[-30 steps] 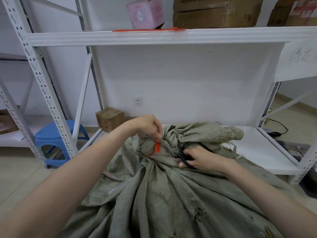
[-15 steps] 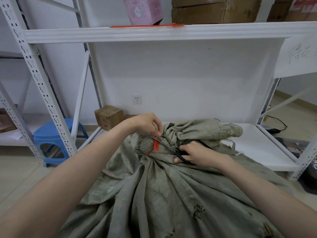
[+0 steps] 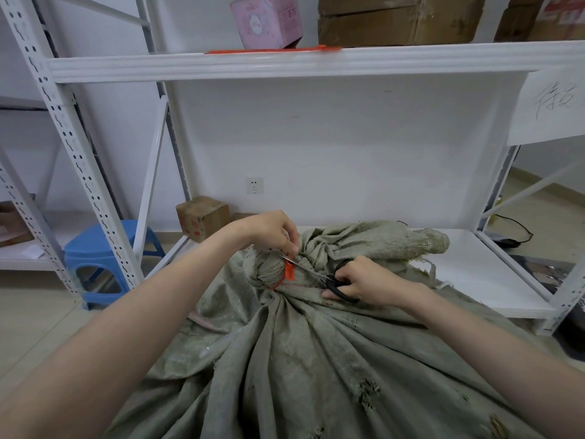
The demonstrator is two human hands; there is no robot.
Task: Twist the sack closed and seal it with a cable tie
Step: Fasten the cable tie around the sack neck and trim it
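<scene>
A worn grey-green sack (image 3: 300, 353) fills the lower middle, its neck twisted into a bunch (image 3: 269, 269) and ringed by an orange cable tie (image 3: 288, 271) with a flat orange tag. My left hand (image 3: 269, 229) pinches the tie's end just above the tag. My right hand (image 3: 364, 280) grips black-handled scissors (image 3: 332, 283), whose blades point left and up and reach the tie beside my left fingertips. The loose top of the sack (image 3: 380, 242) lies on the low shelf behind.
A white metal rack (image 3: 221, 63) surrounds the sack, with its low shelf board (image 3: 474, 280) at the right. Cardboard boxes (image 3: 399, 17), a pink box (image 3: 266, 19) and spare orange ties (image 3: 272, 50) sit on the upper shelf. A blue stool (image 3: 95, 248) and small carton (image 3: 202, 217) stand left.
The scissor blades have slid up and left along the sack neck to the tie at my left fingertips. My left hand keeps its pinch. The view tilted up slightly.
</scene>
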